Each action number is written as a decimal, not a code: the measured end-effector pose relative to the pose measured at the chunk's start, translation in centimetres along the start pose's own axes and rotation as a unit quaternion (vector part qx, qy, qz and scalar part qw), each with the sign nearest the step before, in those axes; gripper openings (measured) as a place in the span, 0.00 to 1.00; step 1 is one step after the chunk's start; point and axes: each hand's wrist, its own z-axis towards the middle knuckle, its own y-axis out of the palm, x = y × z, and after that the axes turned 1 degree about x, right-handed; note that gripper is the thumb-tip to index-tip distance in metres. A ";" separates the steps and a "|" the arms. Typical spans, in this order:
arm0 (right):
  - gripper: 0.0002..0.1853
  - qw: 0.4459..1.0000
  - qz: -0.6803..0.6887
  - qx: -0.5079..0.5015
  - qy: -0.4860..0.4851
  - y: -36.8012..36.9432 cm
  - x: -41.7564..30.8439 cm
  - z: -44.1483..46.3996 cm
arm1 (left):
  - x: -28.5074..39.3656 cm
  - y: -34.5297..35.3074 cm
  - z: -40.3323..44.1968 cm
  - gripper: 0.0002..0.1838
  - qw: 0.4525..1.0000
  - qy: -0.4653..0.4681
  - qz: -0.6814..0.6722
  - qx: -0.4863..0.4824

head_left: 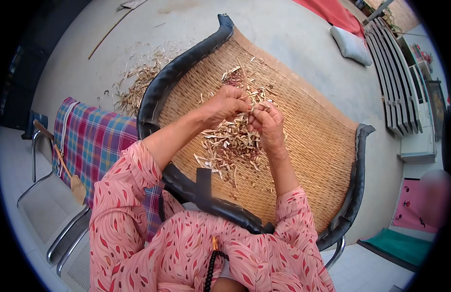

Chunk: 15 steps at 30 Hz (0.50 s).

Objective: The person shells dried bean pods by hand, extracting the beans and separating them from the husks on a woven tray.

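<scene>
Both my hands meet above a woven winnowing tray (313, 151) with a black-wrapped rim, which lies across my lap. My left hand (224, 104) is closed, its thumb and fingers pinching a thin dry bean pod (247, 98). Close beside it, my right hand (267, 122) is also closed, with its fingertips at the pod's other end. Under the hands a pile of dry, pale pods (225, 141) is spread on the tray, with dark red beans (231, 78) showing among them. The fingers partly cover the pod.
Empty husks (138, 85) are scattered on the floor beyond the tray's left rim. A metal chair (47, 204) stands at the left, near a checked cloth (99, 134) and a wooden paddle (78, 189). A cushion (351, 46) lies at the far right by stacked slatted panels (392, 80).
</scene>
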 end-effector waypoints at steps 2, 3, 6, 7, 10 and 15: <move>0.02 0.999 0.033 -0.002 0.011 -0.2 -0.1 0.0 | 0.3 0.4 -0.2 0.02 1.000 -0.003 -0.005 0.027; 0.02 0.999 0.046 0.010 0.016 0.0 -0.3 -0.1 | 0.4 0.6 -0.3 0.02 0.999 -0.004 -0.008 0.039; 0.03 0.997 0.066 0.023 0.019 0.0 -0.4 -0.2 | 0.2 0.1 -0.1 0.03 1.000 0.004 -0.002 -0.008; 0.03 0.999 0.050 0.014 0.011 -0.3 -0.3 -0.1 | 0.4 0.2 -0.2 0.03 1.000 0.005 -0.003 -0.012; 0.04 1.000 -0.003 -0.006 -0.013 -0.7 -0.2 0.2 | 1.3 0.7 -0.6 0.05 0.999 -0.011 0.020 0.022; 0.04 0.995 -0.087 0.022 -0.046 0.3 -0.2 -0.1 | -1.1 -0.1 0.7 0.04 0.983 0.128 0.129 0.013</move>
